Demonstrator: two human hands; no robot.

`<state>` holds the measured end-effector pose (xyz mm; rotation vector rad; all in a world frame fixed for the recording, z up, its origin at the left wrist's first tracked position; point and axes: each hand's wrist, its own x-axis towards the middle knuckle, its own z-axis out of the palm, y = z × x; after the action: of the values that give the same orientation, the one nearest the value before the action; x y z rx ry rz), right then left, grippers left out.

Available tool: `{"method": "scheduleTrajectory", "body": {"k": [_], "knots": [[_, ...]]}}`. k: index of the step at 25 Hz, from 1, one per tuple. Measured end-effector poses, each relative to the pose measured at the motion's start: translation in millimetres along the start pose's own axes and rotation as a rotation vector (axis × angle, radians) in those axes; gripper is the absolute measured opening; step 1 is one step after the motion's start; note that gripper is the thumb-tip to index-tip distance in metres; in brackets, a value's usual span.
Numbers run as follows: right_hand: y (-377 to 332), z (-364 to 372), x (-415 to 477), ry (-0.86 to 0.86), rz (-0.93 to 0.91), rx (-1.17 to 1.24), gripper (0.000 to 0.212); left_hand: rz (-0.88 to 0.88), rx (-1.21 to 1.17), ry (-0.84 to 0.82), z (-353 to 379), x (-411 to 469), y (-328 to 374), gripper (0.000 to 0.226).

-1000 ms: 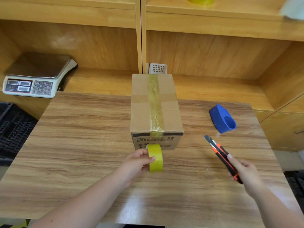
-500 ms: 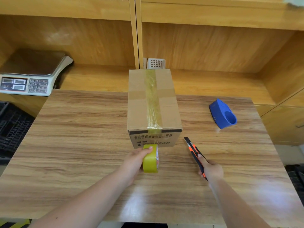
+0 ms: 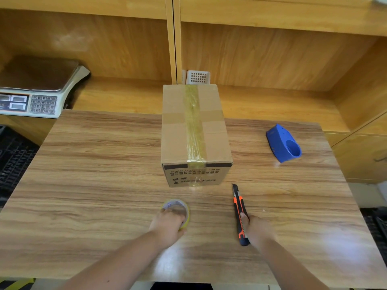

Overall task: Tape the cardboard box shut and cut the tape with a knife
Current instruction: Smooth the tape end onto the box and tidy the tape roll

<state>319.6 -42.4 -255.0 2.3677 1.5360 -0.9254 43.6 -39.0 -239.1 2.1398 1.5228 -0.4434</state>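
Observation:
The cardboard box [image 3: 178, 139] stands in the middle of the wooden table [image 3: 94, 174], flaps closed, with a yellowish tape strip [image 3: 194, 124] running along its top and down its near face. The yellow tape roll [image 3: 187, 208] lies flat on the table just in front of the box, and my left hand [image 3: 167, 225] grips it from the near side. My right hand [image 3: 258, 229] holds the orange and black utility knife [image 3: 238, 208] low over the table, its blade pointing toward the box's near right corner. No tape joins roll and box.
A blue tape dispenser [image 3: 283, 144] lies at the table's right. A digital scale [image 3: 35, 91] sits on the shelf ledge at the left, and a small white basket [image 3: 198, 77] stands behind the box. Black crates [image 3: 12, 158] are on the floor at the left.
My left hand drew the roll back from the box's front face and laid it flat on the table. My right hand brought the knife down and to the left, near the table surface.

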Motion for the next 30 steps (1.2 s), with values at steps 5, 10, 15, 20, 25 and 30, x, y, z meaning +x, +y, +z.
{"method": "scheduleTrajectory", "body": {"k": [5,10,15,20,25,30], "knots": [[-6,-7,3,-0.062,0.025,-0.225,0.061,0.011,0.02,0.039,-5,-9,1,0.038],[-42,-78,-3,0.41,-0.325,0.251,0.028,-0.31,-0.885,0.871,-73,-23,-27,0.011],[-127,-128,-17,0.477,-1.007,0.072,0.053,0.009,-0.543,0.887,-139,2,-28,0.043],[-150,-111,8,0.439,-1.049,-0.114,0.061,0.092,-0.093,0.569,-142,32,-14,0.076],[-146,-100,18,0.576,-1.089,-0.097,0.062,0.132,0.076,0.628,-133,39,-24,0.076],[-141,-105,20,0.527,-1.134,-0.138,0.071,0.174,0.109,0.631,-134,41,-27,0.07]]}}
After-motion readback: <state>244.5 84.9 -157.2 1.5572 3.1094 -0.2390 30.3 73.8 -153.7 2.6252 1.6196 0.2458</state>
